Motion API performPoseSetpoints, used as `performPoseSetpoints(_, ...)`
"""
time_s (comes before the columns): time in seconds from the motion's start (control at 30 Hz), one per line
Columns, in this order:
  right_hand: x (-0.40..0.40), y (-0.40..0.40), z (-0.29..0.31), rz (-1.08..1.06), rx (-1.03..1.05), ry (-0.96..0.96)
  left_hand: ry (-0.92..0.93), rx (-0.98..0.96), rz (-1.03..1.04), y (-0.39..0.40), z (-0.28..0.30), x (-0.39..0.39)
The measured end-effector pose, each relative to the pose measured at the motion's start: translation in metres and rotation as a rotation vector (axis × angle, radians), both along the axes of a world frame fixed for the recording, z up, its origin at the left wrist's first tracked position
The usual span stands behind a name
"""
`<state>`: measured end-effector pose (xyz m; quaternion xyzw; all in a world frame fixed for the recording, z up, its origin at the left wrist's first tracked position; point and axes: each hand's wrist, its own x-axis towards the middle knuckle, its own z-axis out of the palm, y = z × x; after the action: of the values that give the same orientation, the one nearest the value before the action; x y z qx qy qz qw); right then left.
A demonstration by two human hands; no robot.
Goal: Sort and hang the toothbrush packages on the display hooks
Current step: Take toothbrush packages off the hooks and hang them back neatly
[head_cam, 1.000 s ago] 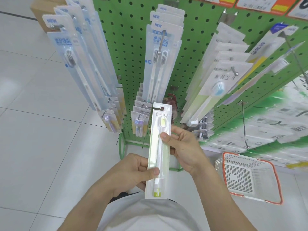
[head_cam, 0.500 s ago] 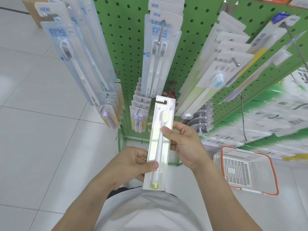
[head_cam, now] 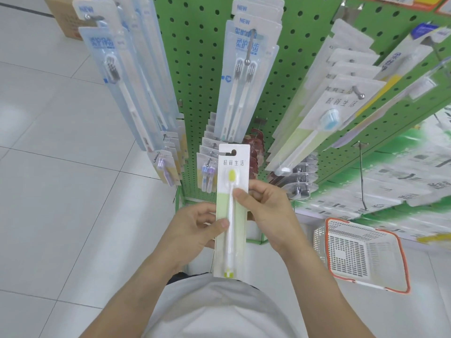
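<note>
two hands (head_cam: 195, 228) (head_cam: 268, 211) grip package (head_cam: 231, 215); basket (head_cam: 361, 252) right.

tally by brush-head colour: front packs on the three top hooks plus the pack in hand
Dark grey bristles: 2, the left front clear blister pack and the centre front twin-brush pack
Blue head: 1, the right front white card pack
Yellow-green head: 1, the white and pale green card pack held by left hand and right hand
Total: 4
</note>
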<state>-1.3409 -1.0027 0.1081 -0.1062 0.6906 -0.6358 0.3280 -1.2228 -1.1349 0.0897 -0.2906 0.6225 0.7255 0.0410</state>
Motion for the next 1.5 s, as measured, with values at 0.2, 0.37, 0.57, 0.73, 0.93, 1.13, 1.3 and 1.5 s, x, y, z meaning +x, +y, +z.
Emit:
performPoseSetpoints(0.2, 0.003, 0.005, 0.003, -0.003, 0.102, 0.245, -0.007, -0.134, 0.111, 0.000, -0.002, 0.002)
performPoseSetpoints(0.37, 0.012, 0.004, 0.000, 0.134, 0.225, 0.383, 0.251, -0.482, 0.253, 0.010, 0.009, -0.001)
performPoseSetpoints(0.57, 0.017, 0.010, 0.004, 0.318, 0.216, 0.550, 0.298, -0.337, 0.347, 0.006, 0.014, -0.009)
performPoseSetpoints(0.73, 0.013, 0.015, -0.004, 0.253, 0.124, 0.470, 0.350, 0.046, 0.377, -0.003, 0.013, -0.015)
performPoseSetpoints(0.93, 0.013, 0.014, -0.009, 0.294, 0.056, 0.074, 0.270, 0.344, 0.411, -0.007, 0.017, -0.021)
performPoseSetpoints(1.13, 0.012, 0.016, -0.015, 0.253, 0.055, 0.078, 0.215, 0.124, 0.409, -0.010, 0.019, -0.023)
performPoseSetpoints(1.3, 0.006, 0.022, -0.018, 0.329, 0.043, 0.108, 0.196, 0.014, 0.427, -0.011, 0.011, -0.022)
performPoseSetpoints(1.5, -0.002, 0.025, -0.013, 0.320, -0.020, 0.062, 0.182, 0.151, 0.624, -0.015, 0.012, -0.025)
